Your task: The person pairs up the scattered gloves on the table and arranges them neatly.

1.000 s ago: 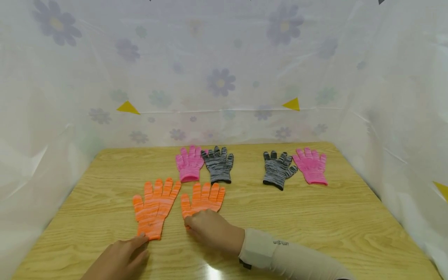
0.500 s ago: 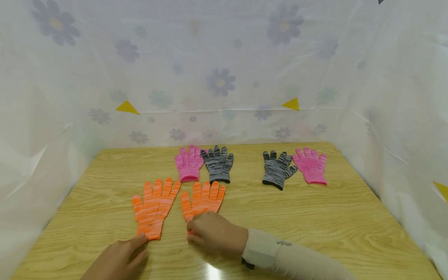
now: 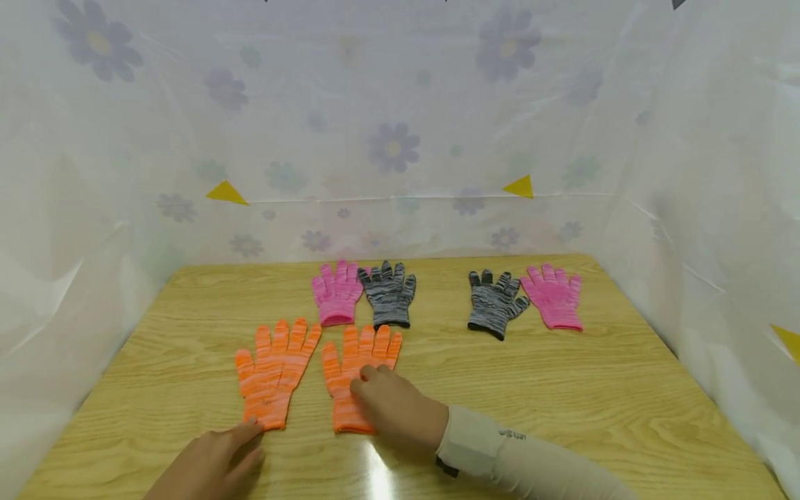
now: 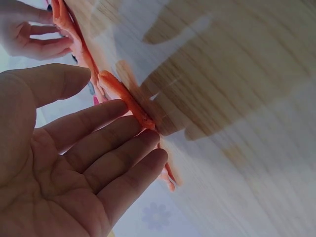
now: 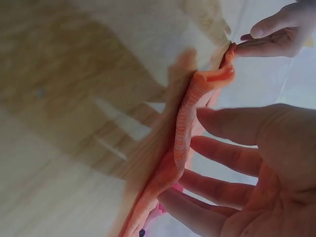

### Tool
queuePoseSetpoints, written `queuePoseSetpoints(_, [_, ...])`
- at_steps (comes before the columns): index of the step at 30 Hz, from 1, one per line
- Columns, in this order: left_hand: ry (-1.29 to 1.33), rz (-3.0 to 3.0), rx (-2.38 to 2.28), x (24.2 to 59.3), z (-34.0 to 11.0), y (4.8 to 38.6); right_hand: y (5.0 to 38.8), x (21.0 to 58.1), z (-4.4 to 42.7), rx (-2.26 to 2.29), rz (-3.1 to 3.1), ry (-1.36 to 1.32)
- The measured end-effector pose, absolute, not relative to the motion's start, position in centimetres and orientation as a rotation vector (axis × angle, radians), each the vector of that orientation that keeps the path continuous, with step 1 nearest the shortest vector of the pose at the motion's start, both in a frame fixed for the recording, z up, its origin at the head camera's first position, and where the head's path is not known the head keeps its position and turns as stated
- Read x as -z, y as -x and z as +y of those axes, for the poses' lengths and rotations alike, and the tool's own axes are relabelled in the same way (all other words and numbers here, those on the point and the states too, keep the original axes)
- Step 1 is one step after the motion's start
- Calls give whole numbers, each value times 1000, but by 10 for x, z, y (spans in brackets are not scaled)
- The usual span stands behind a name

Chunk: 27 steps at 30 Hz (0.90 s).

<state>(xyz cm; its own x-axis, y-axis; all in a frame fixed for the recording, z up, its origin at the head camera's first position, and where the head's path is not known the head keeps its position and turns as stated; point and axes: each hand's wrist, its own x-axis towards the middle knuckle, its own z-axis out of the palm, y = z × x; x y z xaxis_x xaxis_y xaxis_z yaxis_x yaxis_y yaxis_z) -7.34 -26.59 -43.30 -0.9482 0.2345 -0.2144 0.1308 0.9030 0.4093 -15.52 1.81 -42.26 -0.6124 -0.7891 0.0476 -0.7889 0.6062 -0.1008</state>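
While the left orange glove (image 3: 271, 378) is touched at its cuff (image 3: 275, 421) by the straight-fingered left hand (image 3: 212, 458), the right orange glove (image 3: 346, 389) is partly covered by the right hand (image 3: 400, 406), loosely spread. Both orange gloves are laid side by side on the table (image 3: 531, 389), before pink gloves (image 3: 337, 302) and grey gloves (image 3: 390, 300).

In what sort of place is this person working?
It looks like a small screened-off work booth, though I cannot be sure: a wood-grain table, pale sheeting on three sides of it, and gloves laid out on the tabletop.
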Motion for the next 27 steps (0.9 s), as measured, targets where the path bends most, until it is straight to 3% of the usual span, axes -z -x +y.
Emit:
queuePoseSetpoints(7, [-277,2810,-569,434,-266,73,159,428,17,174,2749,1454])
queuePoseSetpoints(14, [-326,2813,-570,435,-267,72,172,425,18,191,2746,1344])
queuePoseSetpoints(19, [-366,2820,-576,434,-268,70,175,424,17,199,2726,1458])
queuePoseSetpoints(27, [-458,2874,-572,435,-269,69,180,421,10,-36,2622,1464])
